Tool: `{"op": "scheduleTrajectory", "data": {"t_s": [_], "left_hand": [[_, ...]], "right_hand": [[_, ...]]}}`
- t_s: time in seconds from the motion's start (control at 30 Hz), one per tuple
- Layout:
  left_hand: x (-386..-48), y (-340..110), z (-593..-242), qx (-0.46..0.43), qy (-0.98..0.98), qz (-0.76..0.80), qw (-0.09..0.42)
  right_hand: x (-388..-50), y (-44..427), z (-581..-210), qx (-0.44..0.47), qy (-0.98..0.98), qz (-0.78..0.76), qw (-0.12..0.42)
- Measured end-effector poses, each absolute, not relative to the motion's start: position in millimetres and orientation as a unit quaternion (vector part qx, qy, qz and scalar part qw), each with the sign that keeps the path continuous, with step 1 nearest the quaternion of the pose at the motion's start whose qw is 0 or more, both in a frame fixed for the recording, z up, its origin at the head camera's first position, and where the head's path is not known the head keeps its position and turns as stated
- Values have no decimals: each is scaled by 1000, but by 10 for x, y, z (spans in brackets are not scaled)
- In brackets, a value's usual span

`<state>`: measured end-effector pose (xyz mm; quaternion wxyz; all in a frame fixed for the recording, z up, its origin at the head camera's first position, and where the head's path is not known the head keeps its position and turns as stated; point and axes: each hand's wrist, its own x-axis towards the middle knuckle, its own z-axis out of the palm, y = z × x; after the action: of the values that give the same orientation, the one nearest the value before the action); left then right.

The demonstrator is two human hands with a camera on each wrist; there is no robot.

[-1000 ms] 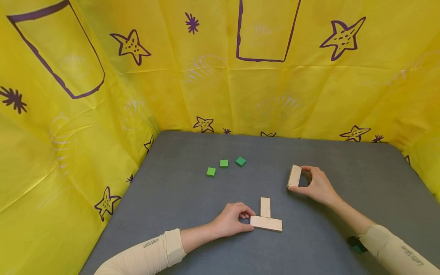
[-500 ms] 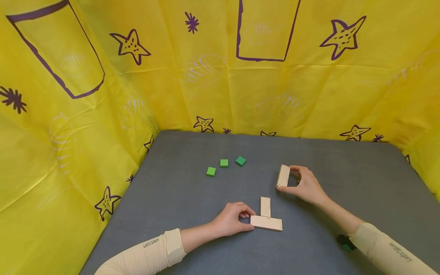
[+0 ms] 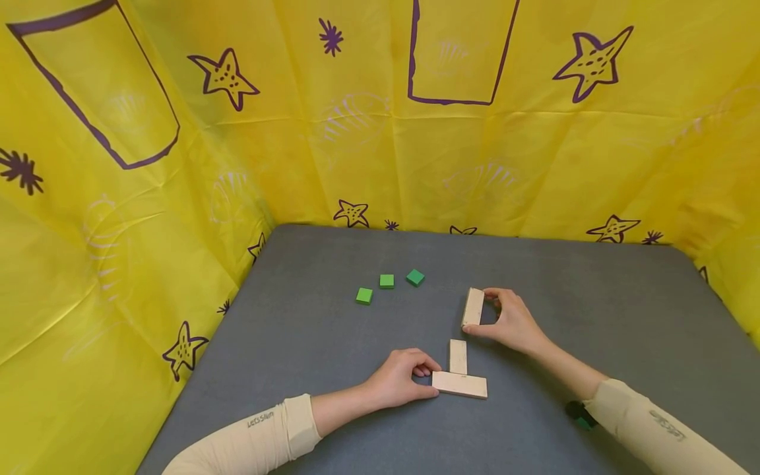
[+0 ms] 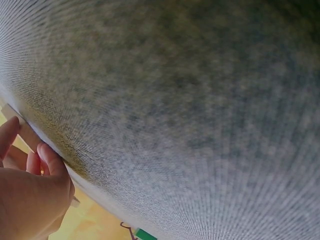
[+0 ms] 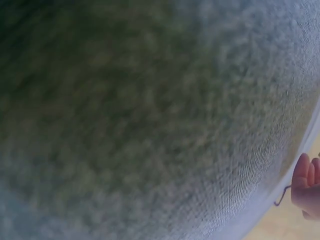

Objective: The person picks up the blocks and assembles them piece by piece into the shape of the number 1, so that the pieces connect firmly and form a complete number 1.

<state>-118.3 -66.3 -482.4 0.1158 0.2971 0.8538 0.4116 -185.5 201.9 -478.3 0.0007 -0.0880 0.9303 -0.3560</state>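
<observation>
In the head view a long pale wooden block (image 3: 460, 384) lies crosswise on the table, with a shorter-looking wooden block (image 3: 458, 357) touching its far side. My left hand (image 3: 399, 380) holds the left end of the crosswise block between thumb and fingers; the left wrist view shows this hand (image 4: 35, 195) at the block too. Farther back, my right hand (image 3: 512, 321) grips another wooden block (image 3: 473, 307) by its ends, thumb at the near end. The right wrist view catches only part of this hand (image 5: 306, 190), and its block is out of sight there.
Two light green squares (image 3: 365, 296) (image 3: 387, 282) and a darker green one (image 3: 415, 278) lie toward the back of the grey table (image 3: 320, 264). A yellow patterned cloth (image 3: 368, 158) hangs behind and to the left and right.
My right hand has moved left with its block, bringing it close behind the upright-lying one. The left hand and the two blocks beside it have stayed in place.
</observation>
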Motion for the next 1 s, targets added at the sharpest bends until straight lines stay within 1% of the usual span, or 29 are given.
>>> {"op": "scheduleTrajectory", "data": {"t_s": [0.53, 1.0], "left_hand": [[-1195, -664, -4829, 298, 856, 405, 121], [-1195, -662, -4819, 297, 854, 408, 125]], "right_hand": [[-1877, 1873, -4809, -117, 934, -339, 2], [-1884, 1858, -4838, -131, 936, -325, 10]]}}
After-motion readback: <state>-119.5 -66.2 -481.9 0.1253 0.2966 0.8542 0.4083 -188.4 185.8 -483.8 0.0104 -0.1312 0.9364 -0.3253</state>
